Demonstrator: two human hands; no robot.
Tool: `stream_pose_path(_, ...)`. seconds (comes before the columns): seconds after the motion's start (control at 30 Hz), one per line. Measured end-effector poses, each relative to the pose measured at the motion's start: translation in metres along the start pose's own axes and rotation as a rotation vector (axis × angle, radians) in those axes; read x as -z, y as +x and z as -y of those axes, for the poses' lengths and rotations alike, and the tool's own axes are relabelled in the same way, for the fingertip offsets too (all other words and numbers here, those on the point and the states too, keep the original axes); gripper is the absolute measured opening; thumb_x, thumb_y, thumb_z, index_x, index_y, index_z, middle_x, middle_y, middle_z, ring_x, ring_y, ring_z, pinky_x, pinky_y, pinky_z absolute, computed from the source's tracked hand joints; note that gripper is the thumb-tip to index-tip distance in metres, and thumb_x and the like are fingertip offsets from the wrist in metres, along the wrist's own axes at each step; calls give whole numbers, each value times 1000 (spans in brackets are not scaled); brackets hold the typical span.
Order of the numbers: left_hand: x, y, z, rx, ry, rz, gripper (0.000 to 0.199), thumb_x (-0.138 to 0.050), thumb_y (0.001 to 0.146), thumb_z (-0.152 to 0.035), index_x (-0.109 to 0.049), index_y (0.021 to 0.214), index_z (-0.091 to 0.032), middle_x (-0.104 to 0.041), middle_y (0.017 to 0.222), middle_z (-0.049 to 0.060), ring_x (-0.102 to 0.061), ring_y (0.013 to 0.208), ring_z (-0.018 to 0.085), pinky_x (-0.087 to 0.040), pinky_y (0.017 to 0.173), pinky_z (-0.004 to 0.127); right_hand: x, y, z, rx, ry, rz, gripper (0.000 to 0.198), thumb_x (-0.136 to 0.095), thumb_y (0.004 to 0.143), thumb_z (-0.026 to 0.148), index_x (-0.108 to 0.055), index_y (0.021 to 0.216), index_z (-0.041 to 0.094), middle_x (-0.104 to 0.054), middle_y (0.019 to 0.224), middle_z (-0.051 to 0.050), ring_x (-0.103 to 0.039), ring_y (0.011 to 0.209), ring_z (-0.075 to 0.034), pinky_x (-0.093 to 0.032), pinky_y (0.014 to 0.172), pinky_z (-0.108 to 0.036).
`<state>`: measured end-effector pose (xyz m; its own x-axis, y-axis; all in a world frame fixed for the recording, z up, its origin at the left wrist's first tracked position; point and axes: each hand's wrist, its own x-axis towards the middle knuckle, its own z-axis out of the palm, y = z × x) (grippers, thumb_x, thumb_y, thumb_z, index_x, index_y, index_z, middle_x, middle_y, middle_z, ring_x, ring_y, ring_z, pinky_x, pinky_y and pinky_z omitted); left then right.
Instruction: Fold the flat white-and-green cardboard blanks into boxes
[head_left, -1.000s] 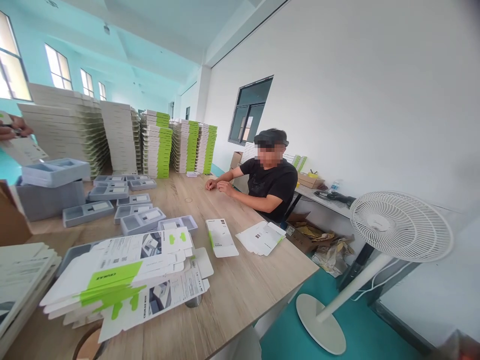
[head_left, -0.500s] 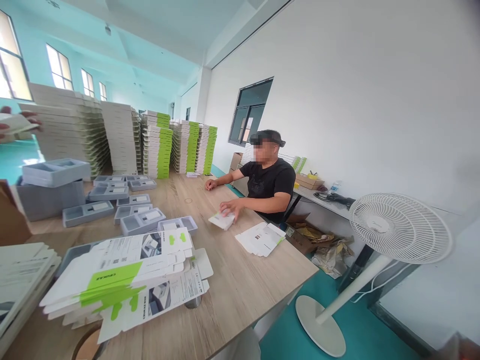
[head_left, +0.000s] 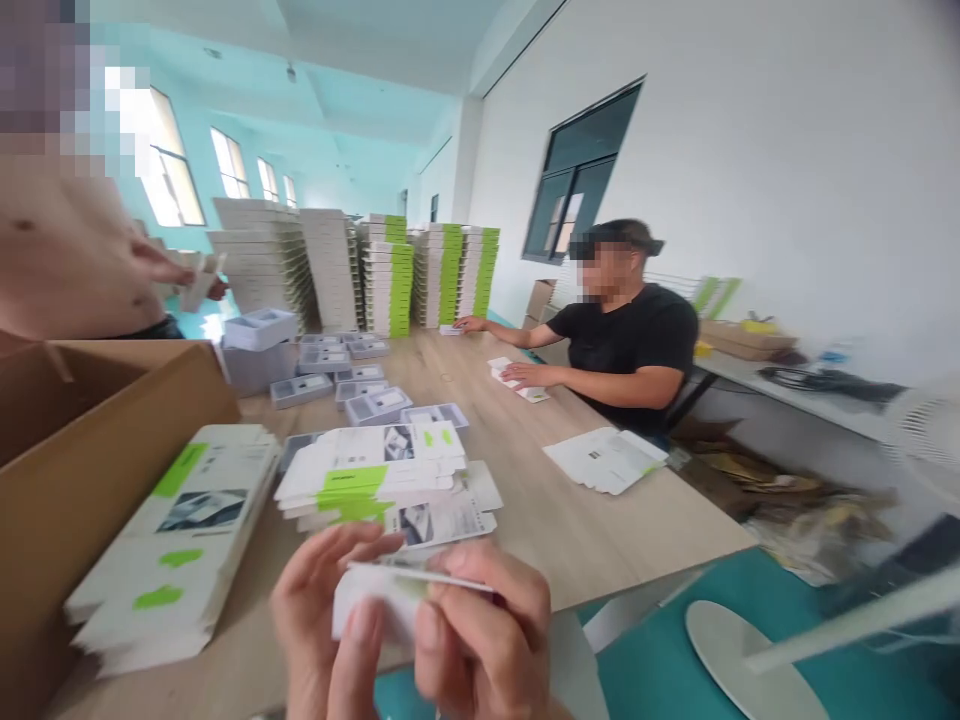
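At the bottom of the view, my left hand (head_left: 326, 610) and my right hand (head_left: 491, 620) both grip a white folded card piece (head_left: 382, 590) with a hint of green. Fingers and thumbs press it from both sides, and it is partly covered and blurred. Just beyond my hands lies a pile of flattened printed cartons (head_left: 360, 480), white with green patches. A second stack of flat cartons (head_left: 199, 520) rests to the left.
A brown cardboard box (head_left: 135, 420) stands at the left. Grey trays (head_left: 379, 403) lie mid-table before tall box stacks (head_left: 390, 285). A co-worker (head_left: 622, 330) sits across, one hand on a white carton (head_left: 529, 390). Another person (head_left: 67, 240) stands left. A fan (head_left: 750, 650) stands right.
My view has turned left, and both my hands have come into sight holding the white card piece. The seated co-worker's far hand has reached out to a small white item near the stacks.
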<state>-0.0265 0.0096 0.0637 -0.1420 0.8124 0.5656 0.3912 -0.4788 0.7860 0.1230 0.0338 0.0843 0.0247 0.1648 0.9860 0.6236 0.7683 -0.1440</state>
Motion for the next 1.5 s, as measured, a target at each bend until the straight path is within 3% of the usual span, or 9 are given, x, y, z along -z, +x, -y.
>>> stream_pose_path(0.13, -18, 17, -8, 366, -251, -84, 35, -44, 108, -53, -60, 119, -24, -77, 112, 6, -77, 95, 22, -66, 85, 36, -31, 8, -15, -41, 125, -30, 14, -52, 106, 17, -62, 110, 25, -60, 104, -6, -66, 88, -17, -62, 71, -27)
stream_pose_path(0.3, -29, 23, -7, 507, -601, -289, 44, -74, 86, -66, -63, 96, -24, -77, 88, -1, -70, 75, 19, -60, 68, 27, -44, -6, -7, -207, 183, -29, 9, -48, 106, 17, -52, 108, 25, -60, 103, -6, -66, 96, -20, -64, 77, -35)
stream_pose_path(0.5, -34, 30, -14, 480, -618, -337, 48, -78, 81, -69, -64, 94, -26, -76, 85, -3, -66, 75, 17, -56, 69, 24, -47, -11, -7, -248, 206, -14, 17, -49, 103, 11, -56, 110, 25, -65, 117, -9, -67, 111, -22, -63, 83, -36)
stream_pose_path(0.67, -38, 31, -11, 480, -623, -315, 48, -79, 80, -69, -64, 94, -26, -74, 85, -3, -64, 77, 17, -56, 71, 25, -48, -11, -13, -280, 262, -17, 15, -52, 100, 10, -54, 100, 25, -60, 120, -7, -70, 95, -17, -62, 79, -32)
stream_pose_path(0.8, -38, 32, -6, 499, -612, -306, 43, -77, 83, -64, -64, 96, -26, -74, 89, 0, -66, 78, 20, -57, 72, 29, -51, -16, -10, -354, 314, -68, 20, -50, 102, 12, -47, 113, 27, -55, 123, -8, -69, 90, -16, -63, 79, -33)
stream_pose_path(0.93, -36, 36, -2, 493, -573, -330, 40, -75, 85, -63, -65, 94, -26, -76, 96, 2, -70, 87, 23, -57, 78, 31, -51, -19, 0, -690, 456, -24, 22, -47, 108, 26, -53, 129, 27, -63, 128, -11, -69, 103, -21, -61, 87, -36)
stream_pose_path(1.1, -38, 36, 1, 492, -517, -330, 48, -73, 83, -72, -67, 97, -26, -78, 98, 4, -72, 92, 26, -58, 80, 33, -45, -6, 12, -1047, 701, 77, 31, -43, 107, 37, -71, 104, 24, -79, 104, -9, -73, 99, -26, -61, 91, -38)
stream_pose_path(1.37, -47, 37, -6, 429, -419, -403, 61, -68, 78, -84, -69, 95, -26, -77, 95, 4, -69, 94, 24, -54, 84, 32, -45, 3, 5, -1088, 743, 41, 24, -51, 98, 37, -70, 95, 25, -82, 101, -7, -76, 92, -26, -62, 85, -36)
stream_pose_path(1.5, -49, 36, -3, 426, -408, -398, 64, -57, 87, -83, -72, 109, -24, -77, 112, 7, -68, 108, 27, -53, 91, 36, -45, -3, 2, -1101, 714, -21, 24, -50, 98, 39, -66, 86, 25, -81, 91, -6, -75, 83, -26, -62, 76, -36)
